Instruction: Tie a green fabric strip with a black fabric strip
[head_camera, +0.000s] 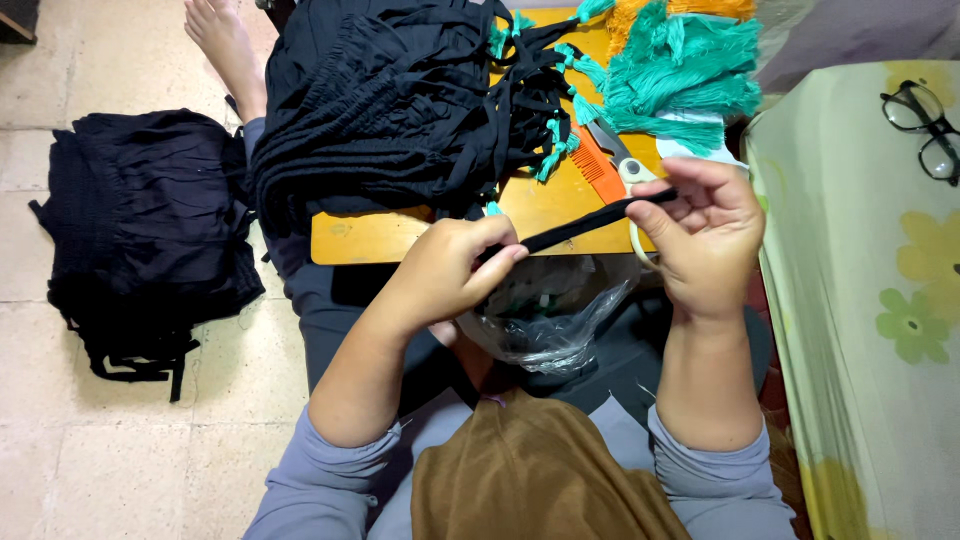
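Head view shows us the black strap (585, 224) stretched over our lap, our left hand (450, 270) pinching its near end and our right hand (705, 235) closed on the far end. Below sags a clear plastic bag (545, 320); beyond, on the wooden board (400, 238), lie scissors (625, 165), comb (598, 170) and black clothes (390, 100). We judge a loose pinch could drop the strap into the bag.
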